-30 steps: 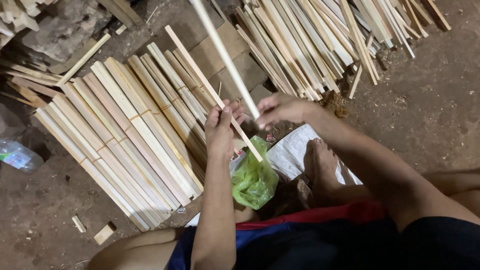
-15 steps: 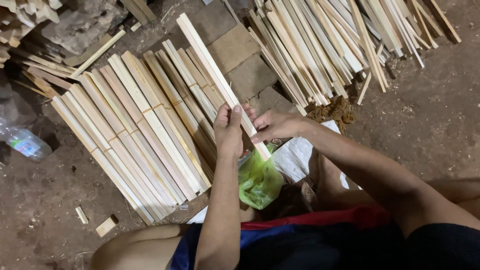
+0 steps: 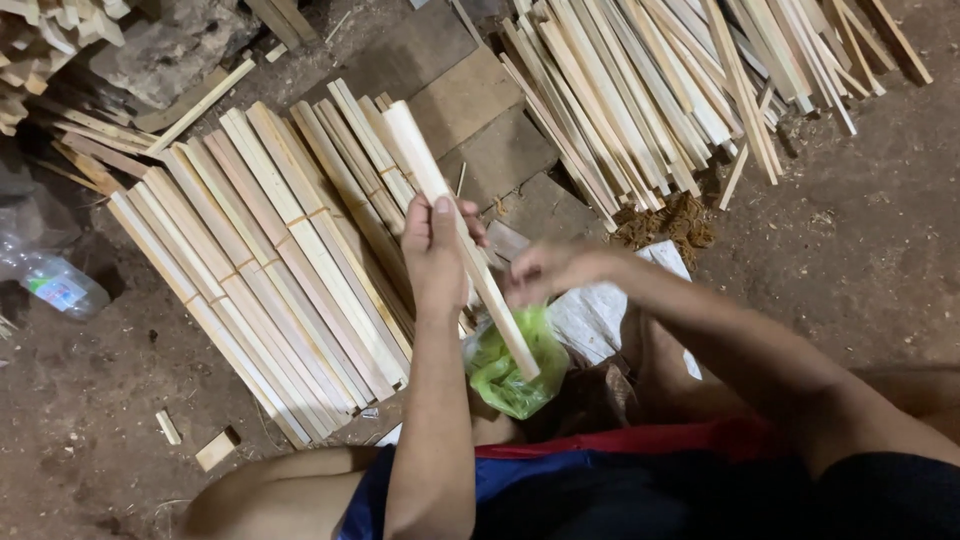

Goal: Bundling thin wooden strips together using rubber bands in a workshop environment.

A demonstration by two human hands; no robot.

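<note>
Row of slats flat on floor, left. Loose slat pile far right. Bottle far left edge. Bag near centre, under held stick. Sheet right of bag. Offcut near left.

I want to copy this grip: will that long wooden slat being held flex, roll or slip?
The wooden slat probably stays stiff: it juts straight past the left hand without sagging. It looks light, since one hand carries it. Its flat faces suggest it won't roll; the pale wood seems unlikely to slip.
</note>
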